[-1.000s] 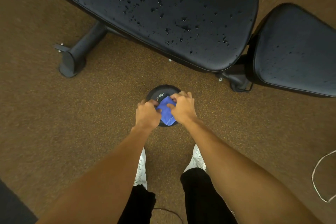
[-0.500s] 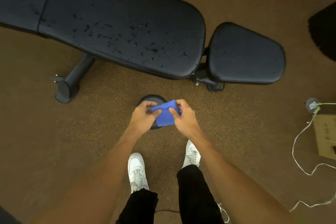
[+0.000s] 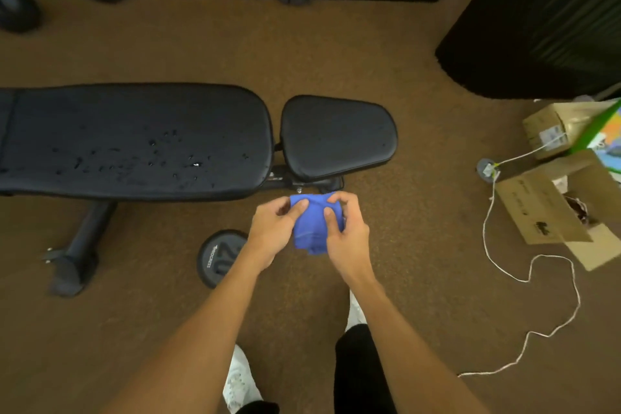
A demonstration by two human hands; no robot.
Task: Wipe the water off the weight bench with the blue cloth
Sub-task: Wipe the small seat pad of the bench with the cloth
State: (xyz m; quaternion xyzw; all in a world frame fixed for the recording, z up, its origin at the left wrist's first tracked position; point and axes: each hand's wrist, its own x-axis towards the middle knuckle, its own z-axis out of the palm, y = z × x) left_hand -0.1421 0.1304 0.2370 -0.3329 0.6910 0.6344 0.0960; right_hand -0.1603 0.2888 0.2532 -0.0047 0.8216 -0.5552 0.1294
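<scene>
A black weight bench (image 3: 134,131) lies across the brown carpet, and water drops are scattered over the middle of its long pad. Its smaller seat pad (image 3: 336,138) sits to the right. I hold a folded blue cloth (image 3: 312,225) in the air in front of the bench, just below the gap between the two pads. My left hand (image 3: 274,233) pinches the cloth's left edge and my right hand (image 3: 346,232) pinches its right edge. The cloth does not touch the bench.
A round black weight plate (image 3: 216,257) lies on the carpet left of my hands. The bench's foot bar (image 3: 75,252) sticks out at lower left. Cardboard boxes (image 3: 551,212) and a white cord (image 3: 534,276) lie to the right. Dark gym gear lines the far wall.
The cloth has been lifted off the weight plate and carried up and to the right with both hands. My view has pulled back, so the whole bench and the room show.
</scene>
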